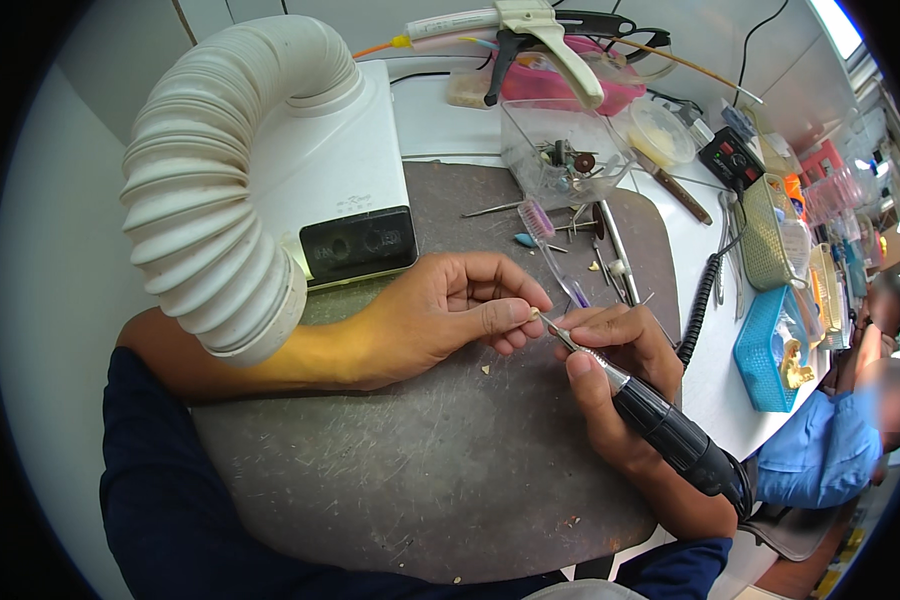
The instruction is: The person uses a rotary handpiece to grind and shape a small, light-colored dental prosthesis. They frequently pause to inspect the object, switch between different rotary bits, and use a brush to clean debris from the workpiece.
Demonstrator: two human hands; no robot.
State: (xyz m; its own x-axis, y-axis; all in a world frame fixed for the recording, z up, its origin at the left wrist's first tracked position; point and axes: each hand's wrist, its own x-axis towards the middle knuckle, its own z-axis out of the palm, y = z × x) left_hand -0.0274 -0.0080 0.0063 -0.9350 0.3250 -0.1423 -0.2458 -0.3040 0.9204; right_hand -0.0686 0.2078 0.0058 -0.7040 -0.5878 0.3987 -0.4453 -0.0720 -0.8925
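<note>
Between the thumb and fingertips of my left hand (470,315) is a small cream-coloured dental crown (535,314), mostly covered by the fingers. My right hand (618,380) is closed round a black and silver rotary handpiece (665,425), held like a pen. Its thin tip points up and left and meets the crown or comes very close; I cannot tell which. Both hands are over a dark grey, scratched work mat (400,470). A small pale chip (485,369) lies on the mat just below the left fingers.
A ribbed white hose (195,190) arches over my left forearm from a white box unit (330,150). Beyond my hands lie a toothbrush (538,222) and a clear bin (545,130) of small rotary tools. A blue basket (760,350) stands at right, near a person in blue (815,455).
</note>
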